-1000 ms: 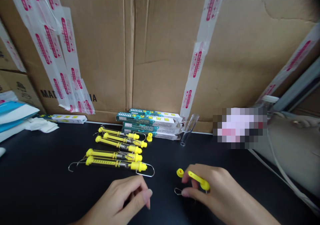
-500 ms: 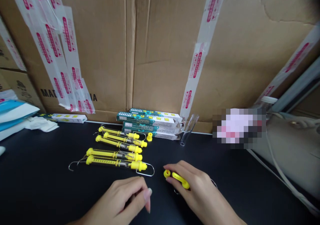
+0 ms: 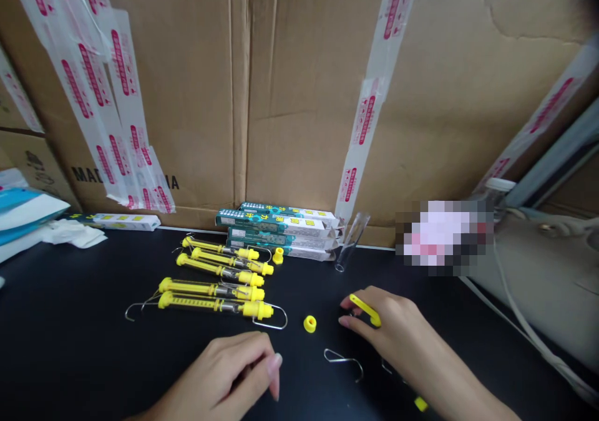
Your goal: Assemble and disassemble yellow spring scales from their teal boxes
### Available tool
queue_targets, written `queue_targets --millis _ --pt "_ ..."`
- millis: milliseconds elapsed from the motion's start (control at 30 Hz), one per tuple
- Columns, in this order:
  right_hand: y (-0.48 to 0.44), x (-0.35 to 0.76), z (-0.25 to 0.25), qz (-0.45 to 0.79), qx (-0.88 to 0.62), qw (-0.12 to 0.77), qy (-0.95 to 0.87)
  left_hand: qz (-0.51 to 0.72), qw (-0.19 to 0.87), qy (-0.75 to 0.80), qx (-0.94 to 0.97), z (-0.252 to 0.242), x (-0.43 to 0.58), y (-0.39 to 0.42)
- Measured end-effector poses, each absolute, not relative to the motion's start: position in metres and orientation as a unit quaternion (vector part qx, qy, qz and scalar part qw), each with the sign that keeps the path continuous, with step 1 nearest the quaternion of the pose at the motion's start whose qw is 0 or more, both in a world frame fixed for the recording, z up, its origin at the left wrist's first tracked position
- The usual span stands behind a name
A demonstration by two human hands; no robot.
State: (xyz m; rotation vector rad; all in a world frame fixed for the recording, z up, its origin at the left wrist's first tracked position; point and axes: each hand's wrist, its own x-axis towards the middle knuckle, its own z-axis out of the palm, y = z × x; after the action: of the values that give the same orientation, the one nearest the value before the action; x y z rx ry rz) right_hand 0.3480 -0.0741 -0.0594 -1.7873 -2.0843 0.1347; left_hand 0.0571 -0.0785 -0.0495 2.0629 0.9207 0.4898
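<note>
My left hand (image 3: 241, 371) rests on the dark table, its fingers curled in and the thumb against them, with nothing seen in it. My right hand (image 3: 388, 327) grips a yellow plastic strip (image 3: 366, 310); a bit of metal shows by its fingertips, too small to make out. Between the hands lies a yellow cap (image 3: 309, 324). A loose wire hook (image 3: 344, 358) sits just below my right hand. Under that wrist, a small yellow piece (image 3: 420, 403) shows in part. Several yellow spring scales (image 3: 210, 302) with wire hooks lie in a row at the left.
Behind the scales are stacked small green-and-white boxes (image 3: 281, 227), with another yellow cap (image 3: 277, 256) in front. A clear tube (image 3: 352, 241) leans against the large cardboard box (image 3: 304, 96). At the right are a blurred-out object (image 3: 440, 234) and a beige bag (image 3: 552, 284).
My right hand has moved right and slightly up with the yellow strip, away from the yellow cap. The wire hook now lies uncovered. My left hand stays put.
</note>
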Motion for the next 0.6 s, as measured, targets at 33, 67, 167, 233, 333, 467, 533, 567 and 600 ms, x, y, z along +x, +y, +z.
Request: queue_targets --millis 33,67,167,233,333,467,533,567,600 --pt "-0.075 0.343 -0.059 0.053 -0.634 0.196 -0.746 0.191 0.402 0.363 0.818 -0.049 0.057 -0.079" --pt "-0.077 0.339 -0.058 0.058 -0.630 0.197 -0.749 0.191 0.400 0.366 0.819 -0.049 0.057 -0.079" --pt "-0.082 0.327 -0.056 0.071 -0.613 0.200 -0.761 0.199 0.391 0.367 0.820 -0.049 0.057 -0.078" --pt "-0.083 0.322 -0.056 0.085 -0.596 0.200 -0.773 0.201 0.388 0.358 0.825 -0.051 0.057 -0.077" --pt "-0.084 0.321 -0.056 0.106 -0.583 0.210 -0.778 0.200 0.388 0.346 0.831 -0.052 0.056 -0.077" --pt "-0.085 0.321 -0.052 0.100 -0.595 0.238 -0.761 0.198 0.397 0.371 0.816 -0.049 0.056 -0.077" --pt "-0.089 0.318 -0.046 0.097 -0.594 0.253 -0.757 0.194 0.411 0.380 0.805 -0.048 0.056 -0.077" --pt "-0.092 0.315 -0.044 0.099 -0.588 0.258 -0.760 0.192 0.420 0.382 0.800 -0.048 0.057 -0.077" --pt "-0.095 0.311 -0.042 0.105 -0.578 0.260 -0.766 0.190 0.430 0.383 0.795 -0.049 0.057 -0.077"
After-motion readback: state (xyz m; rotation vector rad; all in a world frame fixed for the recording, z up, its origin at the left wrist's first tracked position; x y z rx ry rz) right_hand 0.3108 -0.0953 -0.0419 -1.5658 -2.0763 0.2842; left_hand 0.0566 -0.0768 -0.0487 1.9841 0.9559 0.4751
